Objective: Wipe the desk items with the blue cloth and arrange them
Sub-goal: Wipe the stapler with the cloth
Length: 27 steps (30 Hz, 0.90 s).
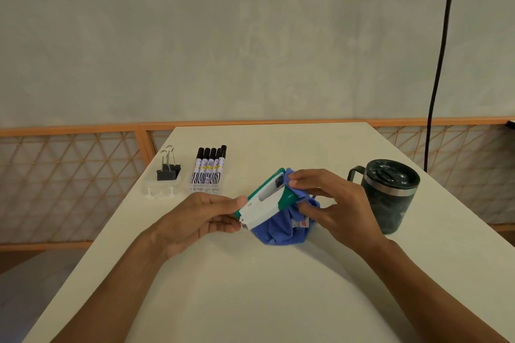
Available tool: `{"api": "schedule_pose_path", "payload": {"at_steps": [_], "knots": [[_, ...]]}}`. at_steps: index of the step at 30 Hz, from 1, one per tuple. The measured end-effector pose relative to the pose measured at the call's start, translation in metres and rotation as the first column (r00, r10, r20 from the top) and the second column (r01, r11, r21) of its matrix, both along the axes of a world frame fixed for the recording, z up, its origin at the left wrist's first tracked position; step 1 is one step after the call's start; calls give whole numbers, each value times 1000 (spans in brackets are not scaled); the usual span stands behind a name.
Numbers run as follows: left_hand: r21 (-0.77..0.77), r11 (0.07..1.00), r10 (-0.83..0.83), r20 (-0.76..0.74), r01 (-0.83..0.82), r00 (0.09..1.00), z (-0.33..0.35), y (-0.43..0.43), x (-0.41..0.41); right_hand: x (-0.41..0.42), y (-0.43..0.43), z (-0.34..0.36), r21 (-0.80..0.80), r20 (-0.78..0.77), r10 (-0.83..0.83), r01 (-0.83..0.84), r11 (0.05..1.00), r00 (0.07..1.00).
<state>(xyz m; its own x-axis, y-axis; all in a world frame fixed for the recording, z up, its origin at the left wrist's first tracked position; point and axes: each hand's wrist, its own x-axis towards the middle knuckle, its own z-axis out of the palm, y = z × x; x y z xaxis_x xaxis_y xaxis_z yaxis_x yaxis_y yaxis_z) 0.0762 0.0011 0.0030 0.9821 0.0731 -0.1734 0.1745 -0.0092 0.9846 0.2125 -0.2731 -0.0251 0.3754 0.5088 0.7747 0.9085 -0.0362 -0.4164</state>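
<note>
My left hand (204,217) grips the near end of a green and white stapler (264,199), which is lifted and tilted over the middle of the white desk (250,287). My right hand (328,200) pinches the blue cloth (284,228) against the stapler's far green end. The rest of the cloth hangs bunched below the stapler and touches the desk. Several black-capped markers (210,168) lie side by side at the back left. Black binder clips (168,168) sit to their left in a clear tray (160,192).
A dark green lidded mug (388,195) with a handle stands at the right, close to my right hand. A black cable (439,64) hangs down the wall behind it. An orange lattice railing (69,175) runs behind the desk, whose left edge slants toward me.
</note>
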Motion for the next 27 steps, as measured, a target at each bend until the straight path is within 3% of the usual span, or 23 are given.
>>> {"api": "schedule_pose_path", "payload": {"at_steps": [4, 10, 14, 21, 27], "knots": [[20, 994, -108, 11, 108, 994, -4, -6, -1, -1, 3, -5, 45, -64, -44, 47, 998, 997], [13, 995, 100, 171, -104, 980, -5, -25, 5, -5, 12, -11, 15, 71, -335, 335, 942, 940], [51, 969, 227, 211, -243, 951, -8, -29, 7, -13, 17, -14, -82, 213, -294, 317, 945, 932], [-21, 955, 290, 270, -296, 918, -2, -30, 4, -34, 31, -18, -223, 460, -191, 321, 920, 867], [-21, 938, 338, 263, -345, 904, -1, -34, 4, -14, 32, -10, -188, 404, -368, 470, 862, 837]]}}
